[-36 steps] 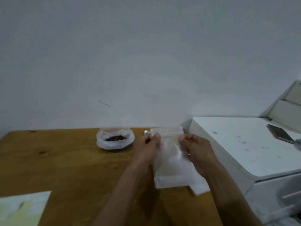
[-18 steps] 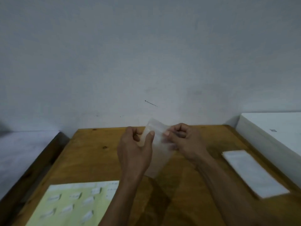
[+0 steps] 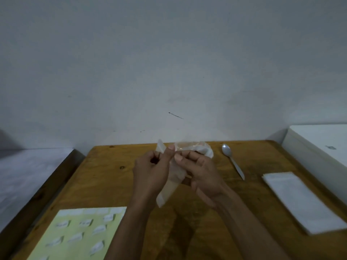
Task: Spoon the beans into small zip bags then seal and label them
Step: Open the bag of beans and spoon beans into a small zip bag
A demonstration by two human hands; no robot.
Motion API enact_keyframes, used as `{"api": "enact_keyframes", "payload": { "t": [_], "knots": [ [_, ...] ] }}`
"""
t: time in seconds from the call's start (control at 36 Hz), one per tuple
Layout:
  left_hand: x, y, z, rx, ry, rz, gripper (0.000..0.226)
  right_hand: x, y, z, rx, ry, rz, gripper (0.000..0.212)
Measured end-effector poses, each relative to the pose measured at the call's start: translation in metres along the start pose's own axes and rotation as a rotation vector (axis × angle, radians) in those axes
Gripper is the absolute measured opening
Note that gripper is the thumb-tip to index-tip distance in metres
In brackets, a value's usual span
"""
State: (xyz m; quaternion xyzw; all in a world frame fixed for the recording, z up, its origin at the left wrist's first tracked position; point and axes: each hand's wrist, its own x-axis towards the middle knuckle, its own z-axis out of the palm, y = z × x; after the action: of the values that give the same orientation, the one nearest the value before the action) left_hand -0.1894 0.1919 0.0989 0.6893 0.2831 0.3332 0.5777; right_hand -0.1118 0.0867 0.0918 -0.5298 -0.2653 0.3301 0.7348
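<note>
the bag of beans [image 3: 203, 150] is mostly hidden behind the hands, so only a crumpled clear rim shows at the far edge of the wooden bench [image 3: 105, 182]; the beans themselves cannot be made out. the small zip bag [image 3: 173, 177] is partly covered too: its top disappears between the fingers and one corner sticks up past the left thumb. it is thin, cloudy-clear plastic, held up off the bench and tilted, its lower end pointing down toward the near left, and it looks empty. the left hand [image 3: 152, 171] pinches the bag's top edge between thumb and curled fingers, and the right hand [image 3: 201, 173] pinches the same edge just beside it, thumbs nearly touching. whether the zip is parted cannot be told.

a metal spoon [image 3: 232, 160] lies on the bench to the right of the hands, bowl toward the wall. further right sits a flat stack of zip bags [image 3: 300, 201], blurred. at the near left a pale yellow label sheet [image 3: 75, 235] carries small white labels whose print is unreadable, and its lower part is cut off by the frame. a white cabinet [image 3: 319, 145] stands at the right edge.
</note>
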Motion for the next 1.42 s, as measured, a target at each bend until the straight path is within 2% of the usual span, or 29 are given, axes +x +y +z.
{"api": "enact_keyframes", "payload": {
  "t": [0.08,0.17,0.31,0.44,0.56,0.69,0.81,0.86,0.97,1.14,1.22,1.31,1.42],
  "knots": [
    [0.0,0.001,0.006,-0.038,-0.116,-0.017,0.065,0.0,-0.006,-0.013,0.026,0.011,0.046,0.037],
    [-0.001,-0.001,0.015,-0.006,-0.169,0.004,0.053,-0.002,-0.007,-0.028,0.062,-0.013,0.096,0.034],
    [0.0,-0.011,0.027,0.02,-0.243,-0.029,0.038,-0.005,-0.004,-0.047,0.118,-0.05,0.166,0.043],
    [-0.001,-0.016,0.037,0.092,-0.276,0.002,0.035,-0.006,0.002,-0.059,0.177,-0.047,0.214,0.034],
    [-0.001,-0.024,0.038,0.159,-0.267,0.035,0.034,-0.003,0.01,-0.064,-0.12,0.02,0.119,0.017],
    [-0.001,-0.03,0.041,0.208,-0.237,0.024,0.032,-0.003,0.015,-0.061,-0.673,0.063,-0.127,0.018],
    [-0.004,-0.026,0.042,0.26,-0.231,0.021,0.042,-0.002,0.02,-0.061,-0.86,0.115,-0.217,0.017],
    [-0.007,-0.025,0.042,0.337,-0.238,0.037,0.051,-0.003,0.022,-0.06,-0.905,0.147,-0.221,0.017],
    [-0.011,-0.024,0.042,0.387,-0.262,0.083,0.043,-0.005,0.024,-0.058,-0.869,0.215,-0.19,0.018],
    [-0.011,-0.023,0.04,0.467,-0.213,0.103,0.031,-0.007,0.024,-0.052,-1.029,0.332,-0.169,0.021],
    [-0.013,-0.019,0.037,0.519,-0.204,0.131,0.03,-0.006,0.017,-0.059,-0.998,0.428,-0.152,0.025],
    [-0.013,-0.016,0.035,0.543,-0.216,0.138,0.031,-0.006,0.008,-0.064,-1.006,0.403,-0.159,0.024],
    [-0.006,-0.01,0.031,0.502,-0.228,0.079,0.032,-0.01,0.004,-0.06,-0.983,0.281,-0.248,0.018]
  ]
}}
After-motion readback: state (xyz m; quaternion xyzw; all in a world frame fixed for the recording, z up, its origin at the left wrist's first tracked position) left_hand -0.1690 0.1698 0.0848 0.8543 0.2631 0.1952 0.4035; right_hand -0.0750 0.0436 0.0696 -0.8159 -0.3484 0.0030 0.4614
